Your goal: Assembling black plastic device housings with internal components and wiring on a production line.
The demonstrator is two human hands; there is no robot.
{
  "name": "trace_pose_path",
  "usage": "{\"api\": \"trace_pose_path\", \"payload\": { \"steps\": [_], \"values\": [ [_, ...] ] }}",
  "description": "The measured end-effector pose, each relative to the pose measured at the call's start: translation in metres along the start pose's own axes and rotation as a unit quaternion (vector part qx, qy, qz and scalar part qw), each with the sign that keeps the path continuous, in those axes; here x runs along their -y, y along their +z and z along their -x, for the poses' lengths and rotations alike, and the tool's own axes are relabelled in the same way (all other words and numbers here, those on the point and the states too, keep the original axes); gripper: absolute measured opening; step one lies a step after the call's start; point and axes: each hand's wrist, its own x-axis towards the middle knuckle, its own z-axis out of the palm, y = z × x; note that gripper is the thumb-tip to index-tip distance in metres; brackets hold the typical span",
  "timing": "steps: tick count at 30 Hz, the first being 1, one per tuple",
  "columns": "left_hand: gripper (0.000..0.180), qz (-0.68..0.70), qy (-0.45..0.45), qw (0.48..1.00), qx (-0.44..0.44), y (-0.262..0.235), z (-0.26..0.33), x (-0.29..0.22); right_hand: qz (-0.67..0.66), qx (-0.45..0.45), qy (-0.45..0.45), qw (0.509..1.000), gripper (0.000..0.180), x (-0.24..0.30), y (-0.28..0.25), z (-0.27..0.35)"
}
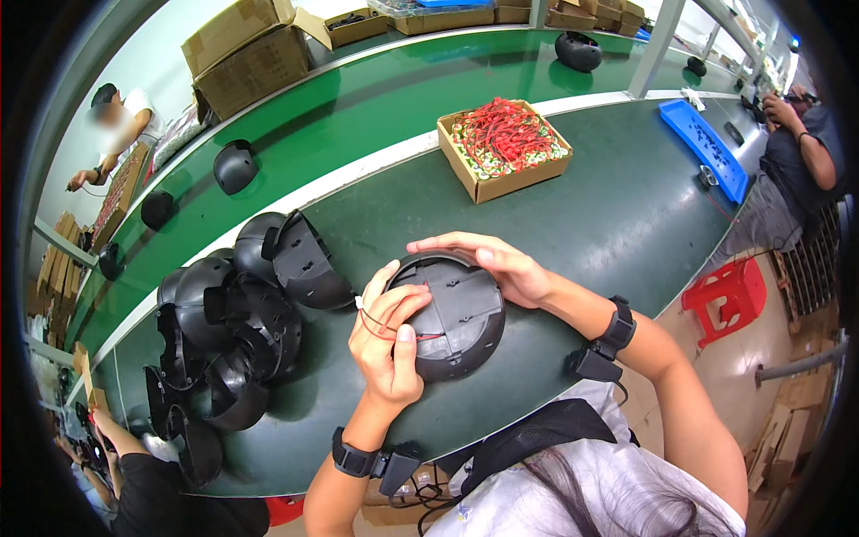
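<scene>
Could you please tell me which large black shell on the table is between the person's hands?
The round shell with its flat side showing, between the left hand and right hand; the other shells nearby cluster to its left, outside both hands.

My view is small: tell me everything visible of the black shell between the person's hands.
The black shell is round and plastic-looking, its partitioned inside facing up, over the green bench; contact is hidden. The left hand reaches inside, where red wire shows; the right hand lies against its far rim.
</scene>
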Motion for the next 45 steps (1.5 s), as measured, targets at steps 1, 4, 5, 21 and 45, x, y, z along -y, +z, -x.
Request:
{"api": "trace_pose_path", "payload": {
  "steps": [1, 4, 5, 21, 45],
  "values": [
    [0.032, 0.0, -0.002, 1.0, -0.001, 0.0, -0.001, 0.0, -0.018, 0.004, 0.012, 1.0, 0.057, 0.001, -0.003, -0.001],
    [0.035, 0.038, -0.015, 0.999, 0.015, 0.001, 0.0, 0.0, 0.026, -0.016, -0.054, 0.998, 0.061, -0.011, 0.004, -0.007],
    [0.035, 0.038, -0.017, 0.999, 0.016, 0.002, -0.001, 0.0, 0.024, -0.018, -0.052, 0.998, 0.061, -0.008, 0.005, -0.007],
    [0.048, -0.083, 0.034, 0.99, -0.112, -0.009, 0.006, 0.009, 0.053, -0.14, -0.061, 0.987, 0.049, 0.001, -0.01, -0.031],
    [0.049, -0.111, 0.009, 0.988, -0.106, -0.006, 0.015, 0.019, 0.286, -0.585, -0.288, 0.702, 0.031, -0.047, -0.089, -0.325]
  ]
}}
